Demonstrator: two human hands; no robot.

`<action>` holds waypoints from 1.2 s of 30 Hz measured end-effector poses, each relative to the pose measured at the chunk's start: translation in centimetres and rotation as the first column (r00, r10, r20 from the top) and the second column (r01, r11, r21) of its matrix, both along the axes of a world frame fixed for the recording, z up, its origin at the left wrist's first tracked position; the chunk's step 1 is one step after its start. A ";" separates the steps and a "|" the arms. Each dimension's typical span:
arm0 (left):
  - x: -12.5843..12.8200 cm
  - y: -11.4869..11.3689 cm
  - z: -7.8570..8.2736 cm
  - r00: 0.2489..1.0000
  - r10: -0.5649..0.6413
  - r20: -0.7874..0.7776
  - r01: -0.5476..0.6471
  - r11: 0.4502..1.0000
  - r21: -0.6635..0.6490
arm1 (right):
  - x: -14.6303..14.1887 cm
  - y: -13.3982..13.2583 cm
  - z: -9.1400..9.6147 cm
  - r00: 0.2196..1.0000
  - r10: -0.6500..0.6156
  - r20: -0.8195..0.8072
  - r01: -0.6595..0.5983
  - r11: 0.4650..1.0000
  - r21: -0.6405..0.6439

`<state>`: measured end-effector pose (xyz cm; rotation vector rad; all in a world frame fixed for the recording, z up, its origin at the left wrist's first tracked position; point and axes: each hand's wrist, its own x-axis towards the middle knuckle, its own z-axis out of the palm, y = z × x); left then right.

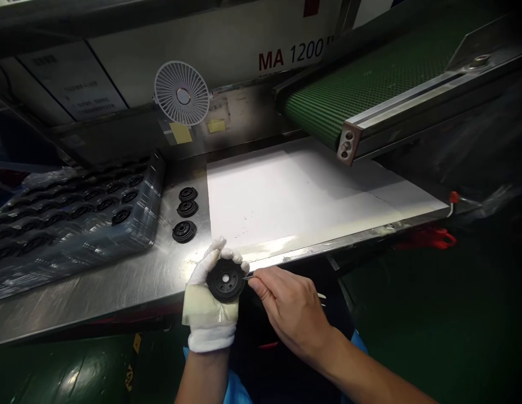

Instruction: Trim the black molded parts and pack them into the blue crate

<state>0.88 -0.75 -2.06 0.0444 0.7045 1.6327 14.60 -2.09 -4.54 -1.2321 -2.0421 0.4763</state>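
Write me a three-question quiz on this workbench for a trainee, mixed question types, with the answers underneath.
1. True or false: the left hand in a white fabric glove holds a round black disc with a hole at its centre.

2. How many round black ridged parts lie on the silver metal tabletop between the clear plastic tray and the smooth white sheet?

3. What does the bare right hand pinch?
a) a square yellow paper note
b) a thin, pointed metal tool
c) a round pale fan

Key: 1. True. 2. Three. 3. b.
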 end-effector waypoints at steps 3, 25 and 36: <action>0.5 0.1 0.0 0.999 0.042 -0.006 -0.042 0.999 -0.014 | -0.2 -0.1 -0.1 0.999 -0.003 0.035 0.002 1.000 0.007; 2.7 -3.6 3.4 0.930 0.303 -0.207 -0.254 0.939 0.232 | -0.4 -4.4 2.9 1.000 -0.015 -0.011 0.015 0.997 0.070; -0.9 -2.0 4.9 0.998 -0.062 0.022 0.059 0.992 0.115 | -2.5 -2.5 4.1 0.999 0.021 -0.032 -0.018 0.995 0.096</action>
